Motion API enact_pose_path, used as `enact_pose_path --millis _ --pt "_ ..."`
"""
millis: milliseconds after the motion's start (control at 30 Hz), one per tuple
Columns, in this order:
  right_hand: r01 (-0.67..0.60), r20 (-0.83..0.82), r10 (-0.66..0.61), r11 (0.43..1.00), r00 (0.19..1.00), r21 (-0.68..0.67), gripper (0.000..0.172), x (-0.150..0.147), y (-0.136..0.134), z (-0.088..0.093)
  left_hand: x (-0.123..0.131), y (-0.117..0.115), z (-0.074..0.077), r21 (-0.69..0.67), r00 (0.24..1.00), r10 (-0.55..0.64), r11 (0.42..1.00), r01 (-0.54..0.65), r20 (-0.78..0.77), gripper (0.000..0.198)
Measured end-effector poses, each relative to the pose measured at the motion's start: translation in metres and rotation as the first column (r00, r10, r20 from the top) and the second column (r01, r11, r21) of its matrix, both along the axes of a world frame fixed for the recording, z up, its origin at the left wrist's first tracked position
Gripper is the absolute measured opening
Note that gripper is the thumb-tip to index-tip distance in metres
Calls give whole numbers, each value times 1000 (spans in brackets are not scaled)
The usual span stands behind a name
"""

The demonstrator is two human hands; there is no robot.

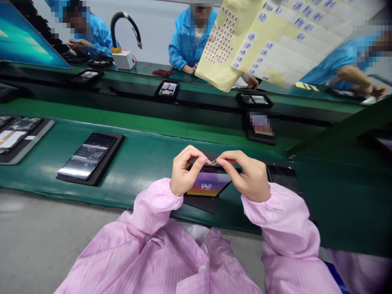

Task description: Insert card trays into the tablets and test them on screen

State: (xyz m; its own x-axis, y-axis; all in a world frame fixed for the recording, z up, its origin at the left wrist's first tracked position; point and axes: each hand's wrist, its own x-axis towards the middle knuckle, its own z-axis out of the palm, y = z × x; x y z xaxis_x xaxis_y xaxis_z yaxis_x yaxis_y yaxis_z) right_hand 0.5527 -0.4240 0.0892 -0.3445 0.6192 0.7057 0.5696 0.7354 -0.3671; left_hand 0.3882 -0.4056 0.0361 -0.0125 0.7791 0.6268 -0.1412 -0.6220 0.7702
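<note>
Above a lit tablet (203, 185), my left hand (188, 169) and my right hand (248, 173) meet fingertip to fingertip. Both are closed in a pinch on a small card-like piece (213, 162), pale with a touch of yellow; its exact kind is too small to make out. The tablet lies on a dark mat (199, 202) on the green bench, its screen showing purple, orange and a clock. My hands cover parts of its upper edge and sides. Just right of my right hand lies another dark-screened device (283, 177), partly hidden by my sleeve.
A dark tablet (92, 157) on a black pad lies to the left, with opened devices (18, 130) beyond it. Behind the bench, a line carries black trays (167, 90) and a lit device (260, 124). Yellow sheets (226, 45) hang overhead. Several co-workers in blue sit opposite.
</note>
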Motion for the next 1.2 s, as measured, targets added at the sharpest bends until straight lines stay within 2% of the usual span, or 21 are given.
enact_pose_path --millis 167,433,633,800,1067,1200 --pt "-83 157 77 996 985 35 6 -5 4 3 1 -5 -4 56 996 87 995 -86 -24 8" --pt "-116 203 119 993 972 -25 9 0 1 9 4 -12 -3 63 992 123 990 -123 -1 10" --pt "-126 233 127 992 964 -19 11 -1 -1 7 7 -13 -2 56 989 145 988 -145 -1 12" --pt "-157 279 170 985 945 -68 15 0 -1 6 7 -14 -3 63 987 162 985 -161 1 13" --pt "-204 265 223 974 938 -95 18 -2 1 0 9 -14 -3 57 981 192 980 -192 4 13" --pt "-208 170 232 968 958 -143 13 1 5 1 7 -10 -3 19 990 134 991 -135 35 14"
